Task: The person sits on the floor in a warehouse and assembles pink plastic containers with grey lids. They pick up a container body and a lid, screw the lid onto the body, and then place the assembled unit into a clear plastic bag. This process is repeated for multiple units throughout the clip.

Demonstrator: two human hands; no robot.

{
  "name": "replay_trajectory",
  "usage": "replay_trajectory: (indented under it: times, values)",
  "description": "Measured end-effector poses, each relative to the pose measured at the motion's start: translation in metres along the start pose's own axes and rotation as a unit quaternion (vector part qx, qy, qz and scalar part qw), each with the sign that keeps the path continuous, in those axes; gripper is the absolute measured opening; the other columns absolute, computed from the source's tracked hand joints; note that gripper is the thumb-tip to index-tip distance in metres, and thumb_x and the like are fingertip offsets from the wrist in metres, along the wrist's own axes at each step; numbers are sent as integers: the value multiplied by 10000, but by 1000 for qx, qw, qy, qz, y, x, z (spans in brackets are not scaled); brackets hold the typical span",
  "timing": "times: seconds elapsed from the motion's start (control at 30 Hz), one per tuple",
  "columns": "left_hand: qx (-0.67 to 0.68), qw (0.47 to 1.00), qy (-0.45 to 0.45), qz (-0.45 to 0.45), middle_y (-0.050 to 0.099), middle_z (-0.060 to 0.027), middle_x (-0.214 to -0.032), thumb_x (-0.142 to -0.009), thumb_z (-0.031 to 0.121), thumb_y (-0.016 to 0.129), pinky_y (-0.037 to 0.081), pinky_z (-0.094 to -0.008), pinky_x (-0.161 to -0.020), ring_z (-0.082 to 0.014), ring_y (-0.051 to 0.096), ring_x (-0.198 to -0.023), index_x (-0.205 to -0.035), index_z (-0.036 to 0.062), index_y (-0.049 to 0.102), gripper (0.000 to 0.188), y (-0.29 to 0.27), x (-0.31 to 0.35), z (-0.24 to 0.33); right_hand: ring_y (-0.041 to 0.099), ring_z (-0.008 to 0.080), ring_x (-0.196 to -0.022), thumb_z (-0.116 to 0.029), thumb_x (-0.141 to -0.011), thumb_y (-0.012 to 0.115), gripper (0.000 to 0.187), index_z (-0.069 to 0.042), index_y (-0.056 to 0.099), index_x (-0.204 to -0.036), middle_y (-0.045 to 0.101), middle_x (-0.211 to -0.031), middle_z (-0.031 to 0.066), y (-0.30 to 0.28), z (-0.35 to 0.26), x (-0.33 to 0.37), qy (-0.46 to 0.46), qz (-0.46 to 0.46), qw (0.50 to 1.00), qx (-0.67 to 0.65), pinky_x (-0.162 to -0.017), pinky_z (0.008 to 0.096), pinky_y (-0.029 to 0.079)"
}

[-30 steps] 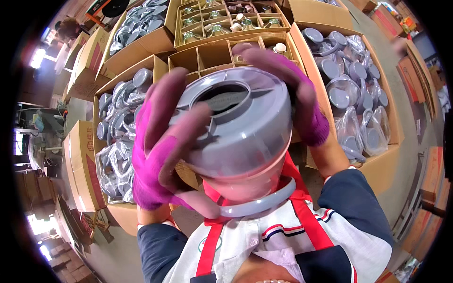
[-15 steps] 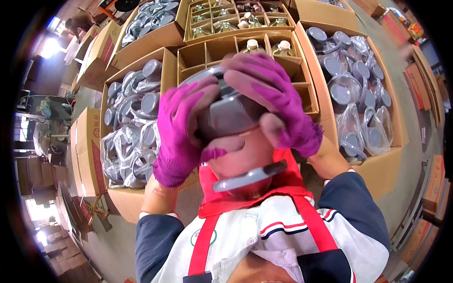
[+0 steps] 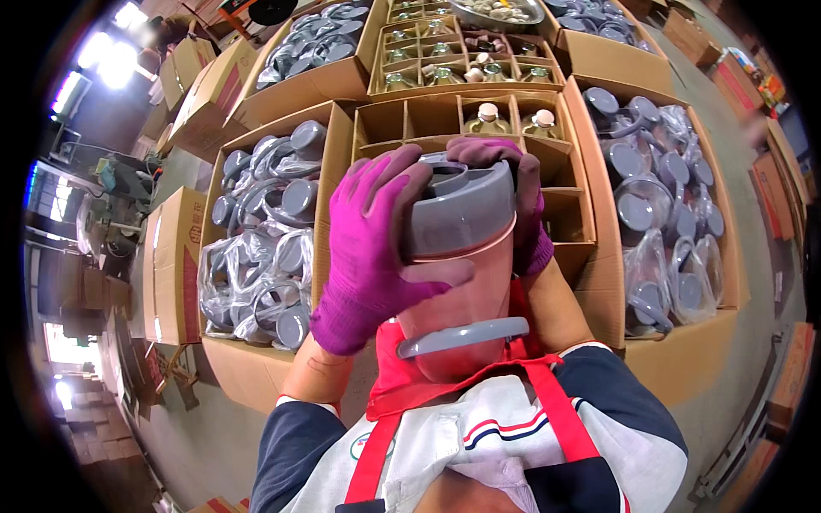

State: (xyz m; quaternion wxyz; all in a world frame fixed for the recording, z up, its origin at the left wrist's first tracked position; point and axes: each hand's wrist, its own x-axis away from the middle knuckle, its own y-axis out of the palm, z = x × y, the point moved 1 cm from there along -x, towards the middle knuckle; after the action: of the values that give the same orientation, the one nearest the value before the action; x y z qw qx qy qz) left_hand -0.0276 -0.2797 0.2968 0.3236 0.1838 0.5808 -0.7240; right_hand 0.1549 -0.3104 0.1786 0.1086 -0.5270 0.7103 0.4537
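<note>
A pink thermos flask casing with a wide grey plastic collar is held against my body, its collar end away from me. Below the collar, a grey handle band crosses the pink side. My left hand, in a purple glove, curves around the collar's left side, its thumb lying across the pink wall. My right hand, gloved alike, grips the collar's right and far side, with fingers bent over the rim. A round opening shows in the collar's top. The right thumb is hidden.
Directly ahead, a divided carton holds glass bottle-shaped liners with pale caps. Open cartons of grey plastic parts stand to the left, and similar parts fill another at right. A metal bowl sits at the far end.
My right hand has shifted from over the collar's top to its right and far side. The collar has turned into clearer view, showing its opening. The whole view has shifted slightly.
</note>
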Motion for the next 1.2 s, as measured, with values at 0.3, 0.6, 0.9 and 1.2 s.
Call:
replay_trajectory:
  times: [0.3, 0.6, 0.9, 1.2]
  values:
    - [-15, 999, -7, -43, 644, -123, -1203, -612, 447, 877, 451, -474, -940, -343, 612, -1098, -1176, 58, 588, 744, -4, -7, -8, 593, 343, -1171, -432, -1023, 455, 486, -6, 628, -1179, 643, -1218, 165, 25, -48, -11, -66, -88, 932, 346, -1063, 497, 404]
    - [575, 792, -202, 38, 599, -225, -1257, -962, 631, 342, 306, -452, -1143, -326, 508, -1259, -1110, -28, 634, 736, 50, 8, -72, 630, 326, -987, -561, -1024, 333, 621, -39, 655, -924, 716, -963, 140, 10, -69, -5, -44, -96, 960, 258, -1000, 489, 430]
    - [586, 782, -181, 115, 629, -214, -1055, -965, 737, 234, 315, -508, -1113, -390, 489, -1234, -888, 1, 551, 805, 53, 31, -56, 616, 362, -843, -448, -1041, 198, 700, -4, 648, -740, 699, -824, 180, 1, -47, -4, -33, -78, 987, 138, -920, 497, 448]
    - [566, 792, -164, 160, 630, -201, -1087, -988, 692, 277, 294, -498, -1134, -354, 504, -1219, -951, -4, 586, 762, 19, 43, -47, 603, 329, -858, -459, -1062, 257, 585, -30, 639, -954, 683, -1005, 172, 32, -32, -27, -13, -199, 972, -128, -947, 494, 427]
